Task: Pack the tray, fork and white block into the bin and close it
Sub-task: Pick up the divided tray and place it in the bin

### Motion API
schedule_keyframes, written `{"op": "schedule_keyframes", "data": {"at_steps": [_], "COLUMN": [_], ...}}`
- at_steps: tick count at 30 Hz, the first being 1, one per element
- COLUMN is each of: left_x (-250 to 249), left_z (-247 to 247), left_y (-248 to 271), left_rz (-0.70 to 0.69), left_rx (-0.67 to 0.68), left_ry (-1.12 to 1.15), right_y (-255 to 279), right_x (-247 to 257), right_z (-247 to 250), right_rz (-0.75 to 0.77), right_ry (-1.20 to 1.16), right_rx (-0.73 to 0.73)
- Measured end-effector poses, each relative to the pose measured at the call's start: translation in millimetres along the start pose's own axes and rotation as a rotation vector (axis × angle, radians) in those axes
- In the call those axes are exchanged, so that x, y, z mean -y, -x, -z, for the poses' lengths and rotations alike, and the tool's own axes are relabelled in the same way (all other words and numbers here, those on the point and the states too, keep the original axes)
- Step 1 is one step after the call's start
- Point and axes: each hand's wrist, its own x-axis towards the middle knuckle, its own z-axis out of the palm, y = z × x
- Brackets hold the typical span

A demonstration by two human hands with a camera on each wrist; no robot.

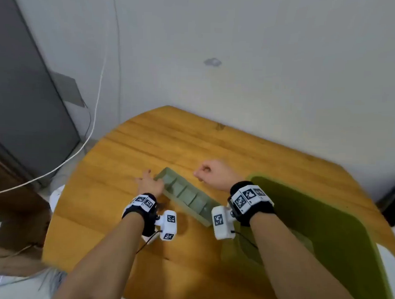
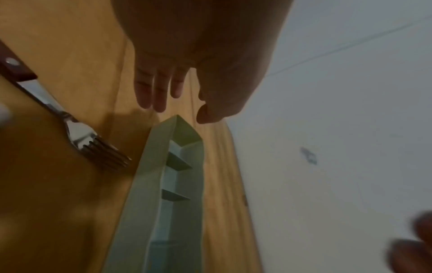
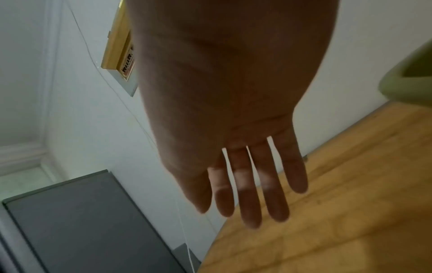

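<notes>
Left hand (image 2: pixel 187 61) fingers straight above tray (image 2: pixel 145 184) end, fork (image 2: pixel 93 144) beside tray on table (image 2: pixel 58 46)

We note a wooden worktop (image 1: pixel 147 143) with a rounded edge and visible plank grain, set against a pale wall (image 1: pixel 262 51). The wall bears a small grey smudge (image 1: pixel 212 62). A white cable (image 1: pixel 97 105) hangs down the wall at the left and trails away across the floor, and a thinner dark cable (image 1: pixel 89 121) hangs beside it. A grey cabinet (image 1: pixel 26 94) stands left of the worktop. In the right wrist view we record a yellow-edged panel (image 3: pixel 117 48) fixed high on the wall; its printing is too blurred to read.
</notes>
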Motion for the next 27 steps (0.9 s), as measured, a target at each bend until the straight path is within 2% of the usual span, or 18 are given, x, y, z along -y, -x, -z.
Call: {"op": "schedule_keyframes", "data": {"at_steps": [2, 6, 11, 14, 16, 19, 21, 24, 27], "left_x": [-5, 0, -4, -32, -61, -111, -147, -187, -213], "left_z": [4, -1, 3, 20, 44, 88, 117, 146, 157], "left_y": [-7, -29, -45, -41, -32, -2, 26, 68, 107], "left_rz": [0.028, 0.030, -0.023, -0.130, -0.172, -0.322, -0.434, -0.475, -0.520], "left_rx": [0.050, 0.161, 0.127, 0.054, 0.015, -0.113, -0.173, -0.114, -0.071], "left_ry": [-0.105, -0.285, -0.175, -0.093, 0.051, 0.185, 0.269, 0.482, 0.558], "right_y": [-3, 0, -3, -5, -6, -4, -4, 3, 19], "right_x": [-1, -10, -10, -3, 9, 33, 48, 63, 70], "right_z": [2, 6, 5, 2, 3, 10, 16, 30, 56], "right_rz": [-0.042, -0.099, -0.174, -0.167, -0.120, -0.006, 0.093, 0.193, 0.202], "right_ry": [-0.013, 0.013, 0.033, 0.005, -0.050, -0.070, 0.024, 0.225, 0.238], "right_rx": [0.043, 0.031, -0.005, -0.065, -0.113, -0.235, -0.371, -0.574, -0.712]}}
